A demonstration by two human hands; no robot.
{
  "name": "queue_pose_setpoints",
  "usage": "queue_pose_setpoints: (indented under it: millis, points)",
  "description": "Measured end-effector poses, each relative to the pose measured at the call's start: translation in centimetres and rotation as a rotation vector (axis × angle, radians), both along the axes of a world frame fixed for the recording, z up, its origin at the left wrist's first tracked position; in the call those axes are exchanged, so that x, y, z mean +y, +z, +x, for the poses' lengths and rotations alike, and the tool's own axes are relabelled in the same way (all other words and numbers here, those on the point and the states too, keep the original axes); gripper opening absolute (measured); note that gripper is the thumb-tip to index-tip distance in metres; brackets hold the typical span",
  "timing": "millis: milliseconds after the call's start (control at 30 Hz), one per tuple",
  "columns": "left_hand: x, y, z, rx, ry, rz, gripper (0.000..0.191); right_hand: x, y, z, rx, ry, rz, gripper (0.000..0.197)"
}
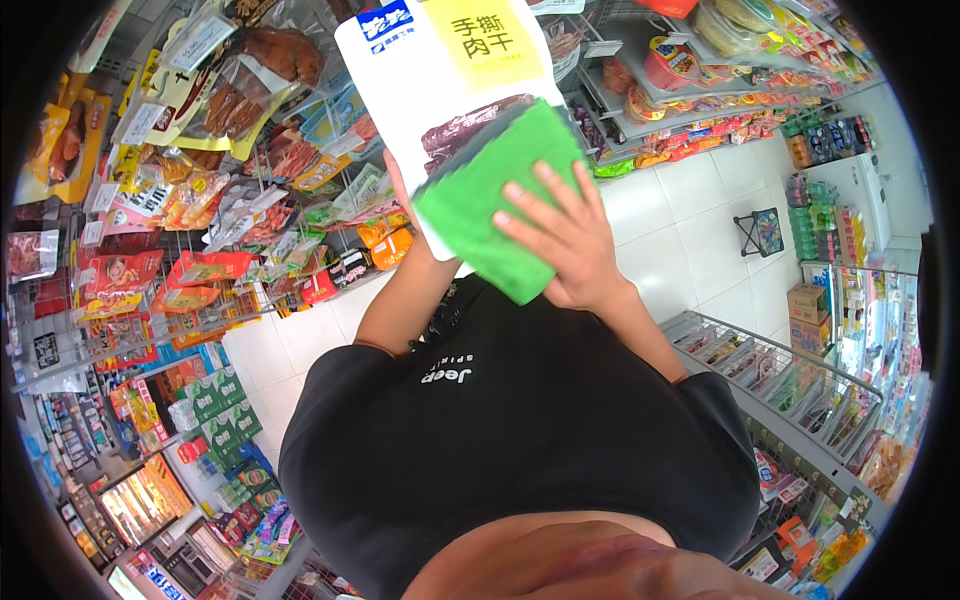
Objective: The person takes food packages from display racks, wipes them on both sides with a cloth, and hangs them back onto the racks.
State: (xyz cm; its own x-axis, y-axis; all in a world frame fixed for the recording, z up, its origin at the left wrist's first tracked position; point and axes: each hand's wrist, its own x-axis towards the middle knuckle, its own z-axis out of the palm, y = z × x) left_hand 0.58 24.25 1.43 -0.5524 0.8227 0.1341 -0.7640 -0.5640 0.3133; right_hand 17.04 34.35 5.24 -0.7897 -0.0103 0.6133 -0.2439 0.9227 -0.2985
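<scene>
A white and yellow packet [442, 75] of dried meat bears writing and a picture of dark meat strips. It is tilted up in front of my chest. My left hand [397, 184] holds it by its left edge, with most of that hand hidden behind the packet. Across the packet's lower front lies a green cloth [472, 217] with a zigzag edge and a darker grey-green layer showing along its top. My right hand [566, 232] rests over the cloth with spread fingers and presses it against the packet.
Racks of hanging packaged meats [247, 97] stand close on my left. Shelves with instant noodle tubs [671, 64] are ahead on the right. A wire-basket rack [780, 367] stands near my right elbow. A folding stool [761, 232] is on the tiled floor [694, 195], beyond my right arm.
</scene>
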Motion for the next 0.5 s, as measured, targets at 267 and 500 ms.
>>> queue_pose_setpoints:
  millis: [267,500]
  points:
    - [0.2,0.0,0.2,0.085,0.016,-0.059,0.063,1.9,-0.5,0.6,0.016,0.024,0.042,0.045]
    - [-0.1,0.9,1.7,0.23,0.06,-0.145,0.062,-1.1,0.0,0.5,0.105,0.137,0.036,0.043]
